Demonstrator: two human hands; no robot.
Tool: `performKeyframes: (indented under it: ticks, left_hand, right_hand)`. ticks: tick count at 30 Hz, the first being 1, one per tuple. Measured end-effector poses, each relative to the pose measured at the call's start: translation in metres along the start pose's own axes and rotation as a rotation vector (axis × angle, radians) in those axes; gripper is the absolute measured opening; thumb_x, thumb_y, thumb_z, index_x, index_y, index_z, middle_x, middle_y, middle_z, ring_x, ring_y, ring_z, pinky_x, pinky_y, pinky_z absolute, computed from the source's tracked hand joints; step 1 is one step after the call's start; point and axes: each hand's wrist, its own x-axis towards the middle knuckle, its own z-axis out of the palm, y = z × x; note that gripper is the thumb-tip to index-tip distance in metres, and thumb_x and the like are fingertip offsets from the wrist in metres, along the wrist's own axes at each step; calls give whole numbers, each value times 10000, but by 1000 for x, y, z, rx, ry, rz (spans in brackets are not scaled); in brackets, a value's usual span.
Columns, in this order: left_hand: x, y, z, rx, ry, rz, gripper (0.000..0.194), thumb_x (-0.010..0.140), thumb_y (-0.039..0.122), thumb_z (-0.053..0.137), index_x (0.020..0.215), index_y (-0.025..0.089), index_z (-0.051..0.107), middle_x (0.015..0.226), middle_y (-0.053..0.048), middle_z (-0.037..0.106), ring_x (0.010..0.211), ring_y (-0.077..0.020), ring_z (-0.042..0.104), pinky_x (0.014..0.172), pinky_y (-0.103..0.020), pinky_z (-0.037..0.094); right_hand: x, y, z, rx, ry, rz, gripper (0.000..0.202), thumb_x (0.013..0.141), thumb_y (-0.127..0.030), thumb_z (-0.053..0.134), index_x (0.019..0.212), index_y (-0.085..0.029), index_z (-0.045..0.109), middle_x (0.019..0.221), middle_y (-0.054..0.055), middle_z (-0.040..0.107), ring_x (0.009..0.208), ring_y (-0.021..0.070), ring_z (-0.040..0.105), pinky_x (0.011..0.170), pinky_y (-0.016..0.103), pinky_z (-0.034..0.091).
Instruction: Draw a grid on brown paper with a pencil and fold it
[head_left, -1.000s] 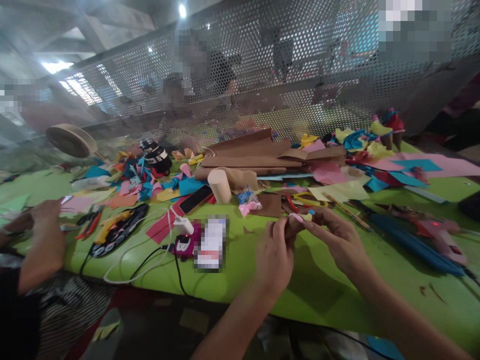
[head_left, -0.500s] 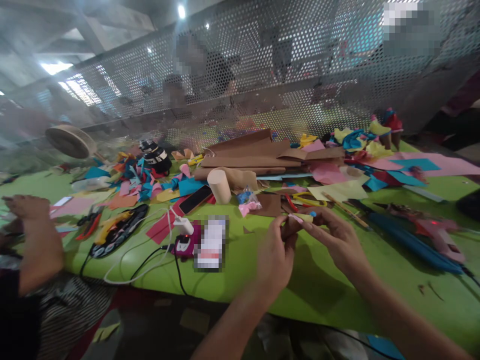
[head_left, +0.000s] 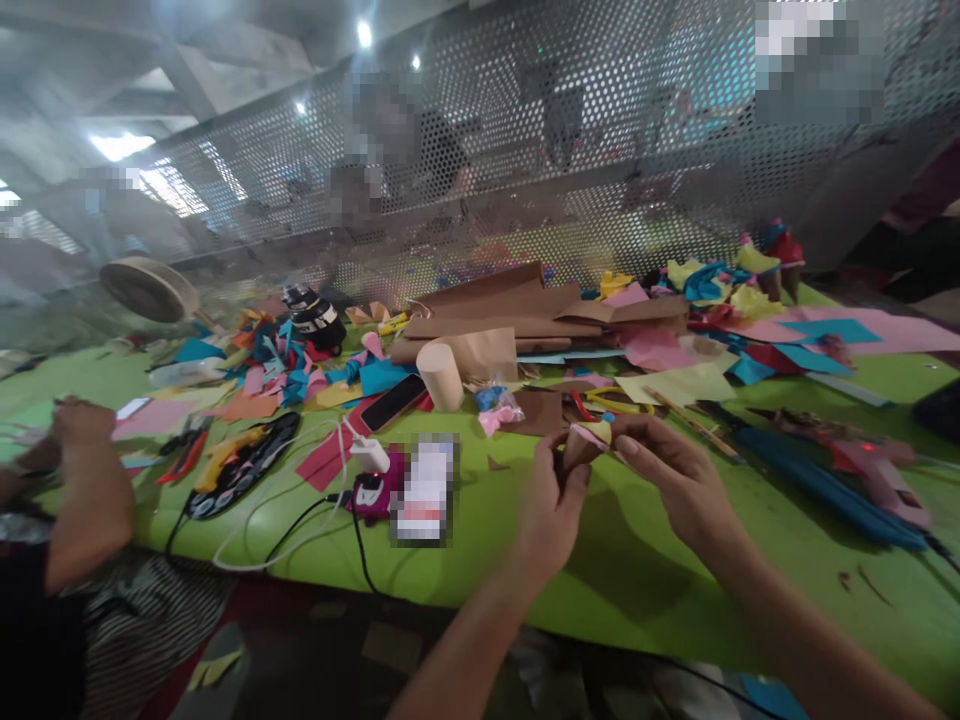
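My left hand (head_left: 551, 500) holds a small brown paper cone (head_left: 579, 449) between thumb and fingers, above the green table. Yellow and pink paper with a blue tip shows at the cone's upper right end. My right hand (head_left: 667, 465) has its thumb and fingers closed at that yellow paper (head_left: 601, 431); its fingertips are partly hidden. A pink glue gun (head_left: 874, 470) with a red light lies to the right, beside a long blue tool (head_left: 825, 490). Behind my hands are yellow-handled scissors (head_left: 619, 402) and a clear bag (head_left: 498, 403) of pink and blue bits.
A phone (head_left: 424, 490), a magenta power adapter (head_left: 375, 490) with cables and a cream roll (head_left: 440, 377) stand left of my hands. Coloured paper scraps and brown sheets (head_left: 517, 305) line the back. At the far left are another person's arms (head_left: 90, 490).
The cone has tilted and shows more of its brown side, with the yellow end slightly further left. My right hand's fingers have shifted a little on it.
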Motion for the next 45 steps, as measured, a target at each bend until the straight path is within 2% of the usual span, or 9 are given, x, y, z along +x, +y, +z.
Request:
performKeyframes:
  ticks: [2,4,6,9,16,20,23,29,45]
  left_hand:
    - [2,-1,-2,-82,-7,-58,385,951,444,557,1225,175,521,1226,-118,625,1131,-221,585,970,-352,465]
    - [4,-3,-3,-166,-15,-151,474,902,540,605,1200,173,562,1079,-83,653,939,-181,603,812,-290,482]
    - [6,-4,-4,-248,-21,-236,538,846,611,646,1144,164,616,886,-34,626,717,-124,530,646,-244,423]
    - [9,-5,-5,-375,-27,-292,578,756,658,718,1006,141,664,744,1,558,608,-88,428,564,-228,333]
    - [14,-3,-11,-614,-108,-396,479,721,565,798,848,151,594,653,34,491,544,-64,393,509,-210,283]
    - [18,-6,-15,-668,-66,-428,440,728,497,823,826,171,544,664,42,515,527,-57,425,501,-194,311]
    - [22,-8,-14,-690,-14,-452,390,750,447,820,831,166,563,667,36,544,541,-65,459,505,-190,324]
    - [27,-13,-8,-720,29,-429,274,804,370,785,858,146,638,690,23,582,607,-84,522,559,-201,368]
    - [14,-19,3,-687,-13,-418,217,850,333,719,811,147,614,621,33,514,546,-85,427,522,-206,311]
  right_hand:
    - [1,1,-1,2,0,-4,341,817,-581,693,911,-255,713,905,38,709,865,223,633,756,316,480]
    - [1,2,-1,-1,3,-13,348,814,-585,693,918,-254,719,952,50,721,889,233,638,787,333,485]
    - [2,2,-1,4,5,-23,355,807,-588,699,917,-251,721,963,56,722,887,235,638,795,345,489]
    - [2,3,0,18,6,-33,342,807,-576,704,922,-254,725,942,46,718,863,221,634,789,341,489]
    - [6,4,0,41,60,-35,341,792,-565,717,879,-235,711,873,41,706,797,202,617,725,326,475]
    - [8,4,0,39,76,-73,356,780,-577,711,813,-223,697,762,26,668,698,177,568,624,298,438]
    - [8,6,1,84,40,-59,363,755,-583,721,798,-224,696,727,16,660,669,172,571,608,297,450]
    - [5,14,7,116,-93,-69,445,655,-586,797,917,-233,730,879,45,739,821,225,664,769,372,529]
    - [-1,22,8,36,-55,-171,420,683,-584,785,845,-206,699,724,20,659,635,173,555,565,295,440]
